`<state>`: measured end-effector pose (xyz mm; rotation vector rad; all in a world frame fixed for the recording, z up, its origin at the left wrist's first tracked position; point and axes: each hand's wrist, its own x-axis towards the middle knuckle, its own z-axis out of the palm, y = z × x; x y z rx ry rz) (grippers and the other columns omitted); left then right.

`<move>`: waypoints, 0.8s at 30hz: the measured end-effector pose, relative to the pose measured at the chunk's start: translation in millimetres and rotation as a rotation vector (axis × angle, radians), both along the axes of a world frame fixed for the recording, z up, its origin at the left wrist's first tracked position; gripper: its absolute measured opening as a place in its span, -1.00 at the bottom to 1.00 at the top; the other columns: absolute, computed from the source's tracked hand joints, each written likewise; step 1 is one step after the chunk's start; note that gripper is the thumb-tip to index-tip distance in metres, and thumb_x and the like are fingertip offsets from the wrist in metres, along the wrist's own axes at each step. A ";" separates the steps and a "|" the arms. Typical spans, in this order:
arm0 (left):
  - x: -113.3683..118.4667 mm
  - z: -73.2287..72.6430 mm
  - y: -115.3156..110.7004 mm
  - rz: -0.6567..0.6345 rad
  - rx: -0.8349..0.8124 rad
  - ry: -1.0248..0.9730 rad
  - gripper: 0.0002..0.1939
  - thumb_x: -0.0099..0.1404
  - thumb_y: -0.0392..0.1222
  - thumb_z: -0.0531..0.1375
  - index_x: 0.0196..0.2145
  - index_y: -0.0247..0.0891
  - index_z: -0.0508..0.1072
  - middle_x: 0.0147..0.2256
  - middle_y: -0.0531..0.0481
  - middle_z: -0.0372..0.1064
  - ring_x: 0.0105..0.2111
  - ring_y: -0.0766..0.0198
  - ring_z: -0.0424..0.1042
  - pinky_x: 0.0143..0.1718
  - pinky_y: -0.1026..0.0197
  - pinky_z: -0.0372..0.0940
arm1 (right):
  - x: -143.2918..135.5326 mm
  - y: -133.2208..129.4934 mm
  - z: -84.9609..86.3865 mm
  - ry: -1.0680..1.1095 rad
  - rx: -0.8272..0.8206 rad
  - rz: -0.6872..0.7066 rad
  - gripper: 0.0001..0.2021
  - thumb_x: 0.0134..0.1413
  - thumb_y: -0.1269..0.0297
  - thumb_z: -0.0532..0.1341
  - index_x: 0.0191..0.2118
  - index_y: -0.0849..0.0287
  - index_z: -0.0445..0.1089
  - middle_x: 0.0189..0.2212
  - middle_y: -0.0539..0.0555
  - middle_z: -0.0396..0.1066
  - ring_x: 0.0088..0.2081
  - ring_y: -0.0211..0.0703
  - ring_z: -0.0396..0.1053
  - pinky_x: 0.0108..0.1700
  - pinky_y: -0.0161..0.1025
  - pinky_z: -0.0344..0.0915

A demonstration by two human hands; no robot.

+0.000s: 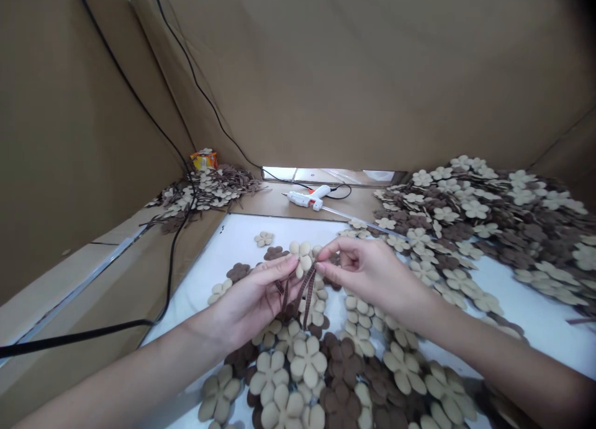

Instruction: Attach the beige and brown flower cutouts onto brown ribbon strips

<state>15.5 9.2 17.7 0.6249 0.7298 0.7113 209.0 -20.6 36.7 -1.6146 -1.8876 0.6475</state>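
Between the thumb and fingers of my left hand [263,292] is a beige fabric flower [302,257], held up above the white board. My right hand [361,264] pinches a dark brown checked ribbon [305,289] right beside the flower, its strands hanging down below. Whether the ribbon is fixed to the flower cannot be made out. Under both hands lie loose beige flowers [308,361] and brown flowers [344,361], many of them overlapping. A single beige flower [264,238] rests on the board just beyond my left hand.
A white glue gun [310,197] with a clear glue stick lies at the back. Flower heaps stand at right [475,208] and, with ribbons, at far left [209,190], near an orange packet [203,159]. A black cable [173,255] runs down the left; cardboard walls [372,75] enclose the space.
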 end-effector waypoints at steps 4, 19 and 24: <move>1.0 -1.8 0.0 -0.003 0.010 0.001 -0.93 0.21 -0.32 0.21 -0.35 -0.34 0.52 -0.41 0.01 0.44 -0.41 0.40 0.44 -0.30 0.38 0.39 | 0.4 1.8 -5.3 0.035 -0.017 -0.030 -0.72 0.03 -0.04 0.16 -0.34 0.04 0.45 -0.61 -0.04 0.35 -0.58 -0.26 0.24 -0.58 -0.36 0.03; 2.3 -1.8 -3.8 0.022 -0.043 -0.066 -0.90 0.21 -0.40 0.21 -0.35 -0.33 0.54 -0.36 0.04 0.47 -0.33 0.43 0.47 -0.24 0.43 0.41 | -0.6 -2.2 -4.5 -0.095 0.050 -0.031 -0.81 0.09 0.07 0.14 -0.30 -0.01 0.44 -0.56 -0.05 0.42 -0.52 -0.21 0.33 -0.52 -0.33 0.05; 1.4 -1.2 -2.3 0.005 -0.020 -0.083 -0.90 0.21 -0.39 0.21 -0.34 -0.35 0.54 -0.36 0.03 0.47 -0.35 0.43 0.46 -0.25 0.42 0.42 | -2.6 -6.1 -2.5 -0.182 0.139 -0.044 -0.81 0.08 0.05 0.15 -0.30 -0.02 0.42 -0.64 -0.09 0.34 -0.57 -0.24 0.29 -0.51 -0.34 0.04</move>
